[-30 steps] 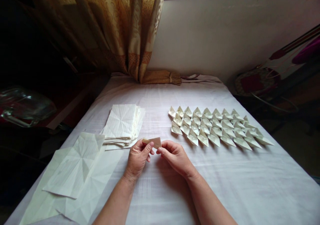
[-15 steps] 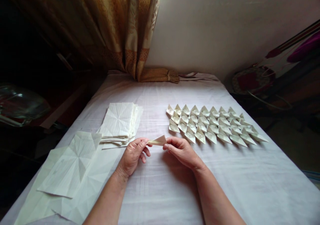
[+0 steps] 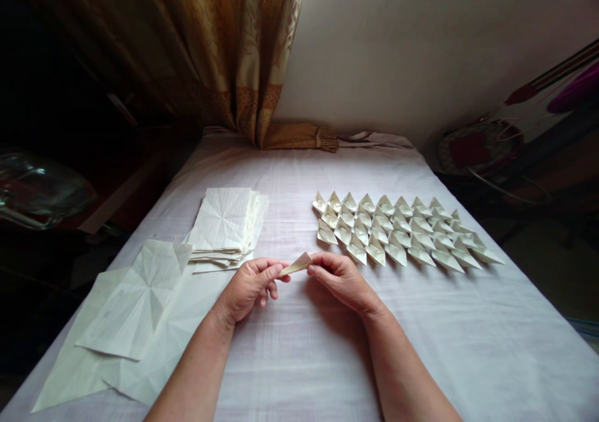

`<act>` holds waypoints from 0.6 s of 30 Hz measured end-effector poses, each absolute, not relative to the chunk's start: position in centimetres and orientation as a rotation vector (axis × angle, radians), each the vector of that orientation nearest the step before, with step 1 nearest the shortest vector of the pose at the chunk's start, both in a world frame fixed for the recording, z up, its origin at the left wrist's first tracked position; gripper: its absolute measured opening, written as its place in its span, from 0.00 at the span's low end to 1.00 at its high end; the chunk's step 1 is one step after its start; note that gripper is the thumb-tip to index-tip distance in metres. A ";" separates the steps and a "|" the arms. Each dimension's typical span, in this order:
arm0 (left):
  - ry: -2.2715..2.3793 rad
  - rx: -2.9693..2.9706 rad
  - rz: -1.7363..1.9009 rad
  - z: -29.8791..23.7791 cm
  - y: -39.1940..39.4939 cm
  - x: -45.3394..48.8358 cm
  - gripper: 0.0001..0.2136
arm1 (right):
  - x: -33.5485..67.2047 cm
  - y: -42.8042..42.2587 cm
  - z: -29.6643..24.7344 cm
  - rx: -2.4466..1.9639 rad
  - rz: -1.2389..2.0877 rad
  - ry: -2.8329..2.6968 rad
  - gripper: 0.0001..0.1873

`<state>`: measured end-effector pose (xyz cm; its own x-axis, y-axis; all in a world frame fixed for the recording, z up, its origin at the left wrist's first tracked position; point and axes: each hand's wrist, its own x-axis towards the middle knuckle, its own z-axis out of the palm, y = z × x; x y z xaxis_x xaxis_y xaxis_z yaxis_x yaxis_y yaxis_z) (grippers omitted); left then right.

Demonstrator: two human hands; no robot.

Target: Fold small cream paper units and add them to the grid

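White-clothed table (image 3: 299,347). Right of the paper stack (image 3: 221,219): rows of folded pieces (image 3: 400,222), apparently done. Left and in front of the stack: loose creased sheets (image 3: 140,303), lying flat. Sheets and stack unshaped, so judged as left to do. Left hand (image 3: 250,284), at the stack's near right corner, pinches 1 narrow piece (image 3: 297,263); other fingers loosely curled. Right hand (image 3: 341,279), farther right of the stack: thumb and fingertips close together at the piece's other end; grip or mere touch, cannot tell. Piece sits right-front of the stack, seemingly mid-fold.
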<state>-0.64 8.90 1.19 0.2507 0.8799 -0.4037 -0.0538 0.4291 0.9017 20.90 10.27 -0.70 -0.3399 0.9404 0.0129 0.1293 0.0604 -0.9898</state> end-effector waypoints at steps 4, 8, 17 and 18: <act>1.156 0.935 0.739 1.3 8.9 -1.0 0.26 | 20.9 10.2 -0.8 -1.130 1.339 -1.599 0.11; 1.190 0.939 0.681 1.6 8.8 -1.1 0.25 | 20.9 10.2 -0.9 -1.139 1.319 -1.605 0.11; 1.312 1.102 0.589 2.1 8.8 -1.1 0.20 | 20.9 10.1 -0.7 -1.182 1.302 -1.673 0.12; 1.324 1.110 0.588 2.1 8.8 -1.1 0.19 | 20.9 10.1 -0.7 -1.190 1.304 -1.682 0.12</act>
<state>-1.06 8.77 2.10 0.2117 0.8639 -0.4570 0.2407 0.4071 0.8811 20.87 10.07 -0.70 -0.3428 0.9393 -0.0140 0.2473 0.0758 -0.9660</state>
